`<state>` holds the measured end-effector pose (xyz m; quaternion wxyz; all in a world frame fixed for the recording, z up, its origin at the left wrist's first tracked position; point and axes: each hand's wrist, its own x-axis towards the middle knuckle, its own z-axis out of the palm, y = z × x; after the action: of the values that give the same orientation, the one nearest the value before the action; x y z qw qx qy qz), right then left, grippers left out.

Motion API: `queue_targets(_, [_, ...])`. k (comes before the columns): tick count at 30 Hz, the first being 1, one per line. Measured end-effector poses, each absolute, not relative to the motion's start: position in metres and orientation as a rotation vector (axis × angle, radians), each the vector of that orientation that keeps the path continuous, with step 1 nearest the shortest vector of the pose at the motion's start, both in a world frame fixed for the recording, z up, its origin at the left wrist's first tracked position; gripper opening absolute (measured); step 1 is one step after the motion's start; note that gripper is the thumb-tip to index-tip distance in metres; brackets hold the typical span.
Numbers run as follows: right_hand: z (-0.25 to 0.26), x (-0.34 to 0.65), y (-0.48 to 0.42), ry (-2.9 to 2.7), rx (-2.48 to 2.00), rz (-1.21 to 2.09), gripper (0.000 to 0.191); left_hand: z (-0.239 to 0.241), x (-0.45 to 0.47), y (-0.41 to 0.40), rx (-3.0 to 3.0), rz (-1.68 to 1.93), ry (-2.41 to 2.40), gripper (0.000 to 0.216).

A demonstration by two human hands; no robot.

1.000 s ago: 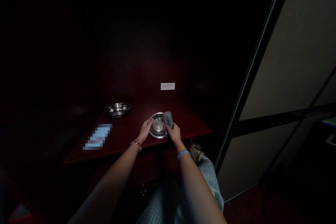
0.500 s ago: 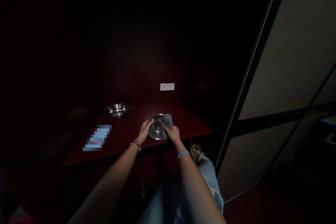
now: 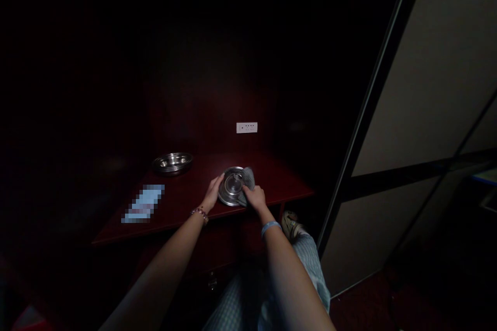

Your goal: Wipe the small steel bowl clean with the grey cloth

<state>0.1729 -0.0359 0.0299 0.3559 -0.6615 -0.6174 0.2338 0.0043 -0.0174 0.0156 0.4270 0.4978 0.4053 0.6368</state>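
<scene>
A round, shiny metal plate (image 3: 232,196) rests near the front edge of the dark red desk (image 3: 198,186). On its left side my left hand (image 3: 212,194) grips the rim, thumb along the edge. A grey cloth (image 3: 248,178) is bunched in my right hand (image 3: 255,197), its fingers closed around it and pressed to the plate's right rim. Part of the cloth reaches past the far side of the hand. Farther back on the left stand stacked metal bowls (image 3: 173,163), apart from both hands.
A pixelated light blue item (image 3: 143,203) lies at the desk's left front. Behind, a white power socket (image 3: 247,128) sits on the back panel. Under the desk's right end is a shoe (image 3: 289,224). A sliding door (image 3: 419,93) stands at the right.
My left thumb has moved from over the plate's face to its edge. The plate sits slightly farther left. My right hand stays at the rim with the cloth.
</scene>
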Motion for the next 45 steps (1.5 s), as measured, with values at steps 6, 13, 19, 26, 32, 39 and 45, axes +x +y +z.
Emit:
queue_targets(6, [0.029,0.172,-0.031,-1.430,-1.721,0.675,0.043,0.017,0.006,-0.012,1.260,1.609,0.982,0.053])
queue_targets(13, [0.022,0.172,-0.024,-1.319,-1.679,0.721,0.047,0.017,0.008,-0.022,1.519,1.341,1.041,0.060])
queue_targets(19, [0.025,0.170,-0.029,-1.361,-1.691,0.704,0.047,0.008,0.006,-0.024,1.713,1.167,1.276,0.051])
queue_targets(26, [0.027,0.169,-0.034,-1.383,-1.706,0.655,0.046,0.003,0.006,-0.018,1.697,1.137,1.353,0.048])
queue_targets(32, [0.027,0.168,-0.034,-1.369,-1.686,0.651,0.044,0.000,0.008,-0.014,1.639,1.188,1.308,0.045])
queue_targets(39, [0.030,0.169,-0.036,-1.384,-1.669,0.646,0.041,0.003,0.009,-0.016,1.605,1.244,1.242,0.039])
queue_targets(45, [0.031,0.169,-0.037,-1.383,-1.655,0.647,0.039,0.008,0.012,-0.017,1.622,1.287,1.148,0.036])
